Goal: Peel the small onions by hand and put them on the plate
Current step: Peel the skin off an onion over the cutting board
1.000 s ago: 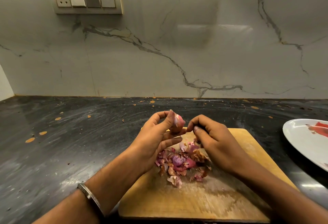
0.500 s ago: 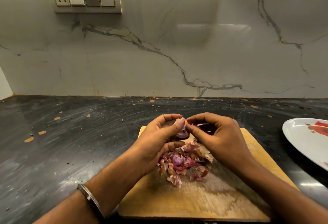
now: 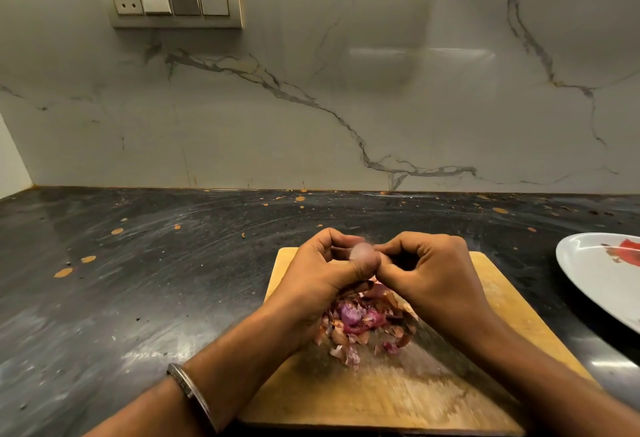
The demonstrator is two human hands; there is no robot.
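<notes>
1. nearest the camera, a wooden cutting board (image 3: pixel 398 398) lies on the dark table (image 3: pixel 121 298), and both forearms cross over it; the left wrist wears a metal bangle (image 3: pixel 192 393).
2. mid-board sits a heap of onion skins (image 3: pixel 360 324), purple and papery, directly under the hands, likely so that peelings drop onto the board and not the table.
3. above the heap, the left hand (image 3: pixel 325 274) grips a small onion (image 3: pixel 361 252), its thumb pressed across the front and its fingers curled behind; only a pale, rounded bit shows, so how much skin remains cannot be told.
4. the right hand (image 3: pixel 429 274) meets it from the other side, thumb and forefinger pinched at the onion's edge, seemingly nipping a flap of skin; the flap itself is too small to make out.
5. holding the onion up between both hands, i judge, lets one steady it while the other strips.
6. off to the right, well apart from the board, a white plate (image 3: pixel 588 284) with a red mark waits on the table; no peeled onions show on its visible part.
7. farthest back, a marble wall carries a switch panel (image 3: pixel 169 0).
</notes>
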